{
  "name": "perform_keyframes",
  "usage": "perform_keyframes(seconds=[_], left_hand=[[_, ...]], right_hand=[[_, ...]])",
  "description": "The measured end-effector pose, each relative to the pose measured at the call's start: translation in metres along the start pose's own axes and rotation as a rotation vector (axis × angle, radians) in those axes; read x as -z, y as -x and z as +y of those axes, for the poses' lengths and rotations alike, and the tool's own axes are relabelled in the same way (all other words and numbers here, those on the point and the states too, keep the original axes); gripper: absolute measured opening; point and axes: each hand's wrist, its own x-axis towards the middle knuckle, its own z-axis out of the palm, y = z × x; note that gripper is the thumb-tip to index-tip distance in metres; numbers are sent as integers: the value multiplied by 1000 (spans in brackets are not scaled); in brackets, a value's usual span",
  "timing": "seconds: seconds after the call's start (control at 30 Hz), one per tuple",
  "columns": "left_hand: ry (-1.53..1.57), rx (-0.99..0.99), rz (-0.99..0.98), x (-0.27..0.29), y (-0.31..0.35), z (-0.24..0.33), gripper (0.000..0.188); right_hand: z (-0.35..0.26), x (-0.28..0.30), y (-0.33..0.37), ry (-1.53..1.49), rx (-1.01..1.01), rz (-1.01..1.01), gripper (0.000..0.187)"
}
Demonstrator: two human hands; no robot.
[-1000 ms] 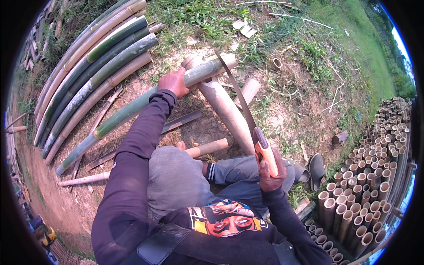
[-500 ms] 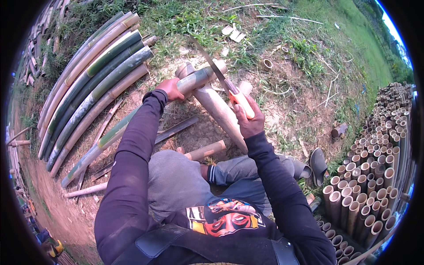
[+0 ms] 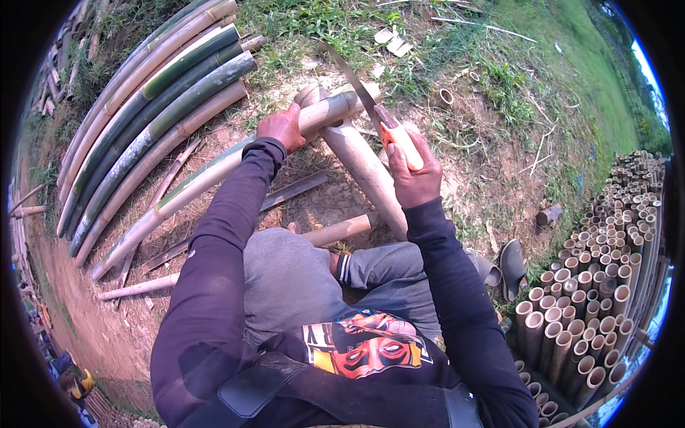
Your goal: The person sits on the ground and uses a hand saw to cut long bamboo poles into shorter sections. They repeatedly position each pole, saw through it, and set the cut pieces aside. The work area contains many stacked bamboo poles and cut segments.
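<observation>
My left hand [image 3: 283,128] is closed over a long bamboo pole [image 3: 203,175], pale with a green strip along its upper side. The pole slants from the lower left and rests near its far end on a crossed wooden prop [image 3: 365,167]. In my right hand [image 3: 417,175] is the orange handle of a hand saw [image 3: 351,77]. Its blade points up and to the left, crossing the pole near the far end. Whether the teeth touch the bamboo, I cannot tell.
Several long bamboo poles [image 3: 160,118] lie side by side at the left. Many cut bamboo tubes [image 3: 571,314] stand packed at the right. A short bamboo piece [image 3: 339,232] and a dark split strip [image 3: 292,191] lie near my legs. A slipper [image 3: 511,269] is at the right.
The pole has rolled under my left hand: its green surface has turned away and a paler side shows. The whole view has shifted slightly; the saw stays across the pole's far end.
</observation>
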Motion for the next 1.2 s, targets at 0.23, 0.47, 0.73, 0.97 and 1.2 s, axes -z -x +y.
perform_keyframes(seconds=[0.23,0.47,0.73,0.97,1.2], left_hand=[[-13,-35,30,-9,-4,-6,60],[-15,17,5,1,0,1,61],[-29,7,-41,-3,-5,-2,62],[-41,5,-3,0,0,1,63],[-36,8,-35,2,-4,1,62]], right_hand=[[-26,53,89,-128,10,-4,43],[24,-47,-55,105,256,52,36],[-8,80,132,-69,17,-3,48],[18,-38,-47,-82,158,10,36],[8,59,105,22,6,-12,46]])
